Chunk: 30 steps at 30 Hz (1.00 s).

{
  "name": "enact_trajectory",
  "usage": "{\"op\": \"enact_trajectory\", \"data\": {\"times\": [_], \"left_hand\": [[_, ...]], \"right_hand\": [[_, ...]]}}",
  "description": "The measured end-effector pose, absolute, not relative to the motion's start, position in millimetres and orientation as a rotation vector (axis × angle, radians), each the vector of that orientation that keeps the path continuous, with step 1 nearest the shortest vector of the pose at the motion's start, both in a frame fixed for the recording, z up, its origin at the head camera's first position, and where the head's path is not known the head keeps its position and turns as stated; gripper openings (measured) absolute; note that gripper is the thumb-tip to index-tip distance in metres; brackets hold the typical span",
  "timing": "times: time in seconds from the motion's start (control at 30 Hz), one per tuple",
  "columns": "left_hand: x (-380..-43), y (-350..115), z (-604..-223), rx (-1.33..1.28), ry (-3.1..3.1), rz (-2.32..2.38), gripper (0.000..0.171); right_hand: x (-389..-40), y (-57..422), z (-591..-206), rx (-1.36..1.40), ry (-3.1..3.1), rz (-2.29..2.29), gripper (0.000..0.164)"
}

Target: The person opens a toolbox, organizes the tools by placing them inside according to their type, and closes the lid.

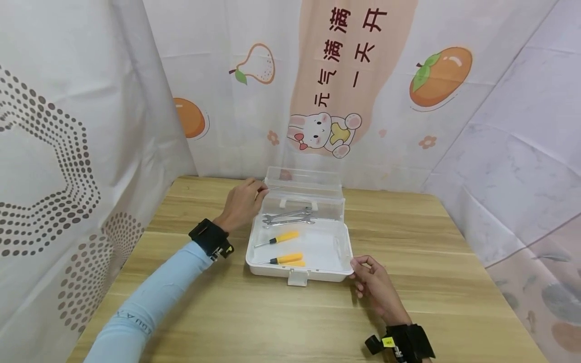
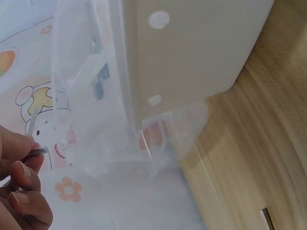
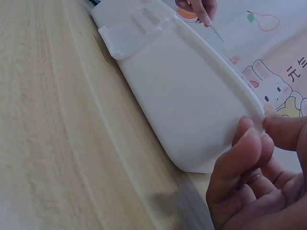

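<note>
Open box, rod in one hand, rim in the other

Item: white box point(image 1: 318, 247), one. We found it standing on the wood-grained table point(image 1: 404, 242), midway between the two hands, its clear lid point(image 1: 313, 193) raised at the back and its latch point(image 1: 297, 278) hanging down in front.

Item: thin metal rod point(image 3: 217, 33), one. We saw it pinched between thumb and fingers of the left hand point(image 1: 245, 202), off the table and beside the raised lid. Its full shape was hidden by the fingers.

Right hand point(image 1: 373, 285): we recorded it grasping the box at the near right corner, thumb on the rim, other fingers curled below.

Contents: we counted at least two wrenches point(image 1: 290, 221) along the far edge; two screwdrivers point(image 1: 286, 236) with yellow handles in the left half, shafts pointing left; and a further yellow handle point(image 1: 296, 263), partly hidden, close by the nearer one.

Worn: we listed a black band on each wrist and a pale blue sleeve point(image 1: 159, 297) on the left arm.

Backdrop: we noted a curtain point(image 1: 218, 126) printed with fruit, flowers and a rabbit.
</note>
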State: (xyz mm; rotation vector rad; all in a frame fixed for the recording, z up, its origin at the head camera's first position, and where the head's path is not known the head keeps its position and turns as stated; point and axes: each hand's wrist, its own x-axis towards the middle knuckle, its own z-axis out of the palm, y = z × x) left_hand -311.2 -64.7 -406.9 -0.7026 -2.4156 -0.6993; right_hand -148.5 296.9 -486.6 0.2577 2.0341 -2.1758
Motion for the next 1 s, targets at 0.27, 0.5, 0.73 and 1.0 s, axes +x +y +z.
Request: {"op": "enact_trajectory", "data": {"times": [0.27, 0.5, 0.73, 1.0], "left_hand": [[-316.7, -62.0, -408.1, -0.723, -2.400, -0.653, 0.012], [-323.7, -57.5, -409.5, -0.745, -2.383, -0.619, 0.012], [-329.8, -50.5, -410.4, -0.769, -2.369, -0.591, 0.011], [-333.4, -46.7, -411.5, -0.759, -2.428, -0.615, 0.010]], "right_hand": [[-149.0, 295.0, -486.4, 0.269, 2.032, -2.175, 0.030], [-147.9, 295.2, -486.8, 0.312, 2.032, -2.174, 0.029], [-147.2, 295.1, -487.0, 0.302, 2.029, -2.193, 0.030], [-146.6, 293.9, -487.3, 0.316, 2.017, -2.200, 0.030]]}}
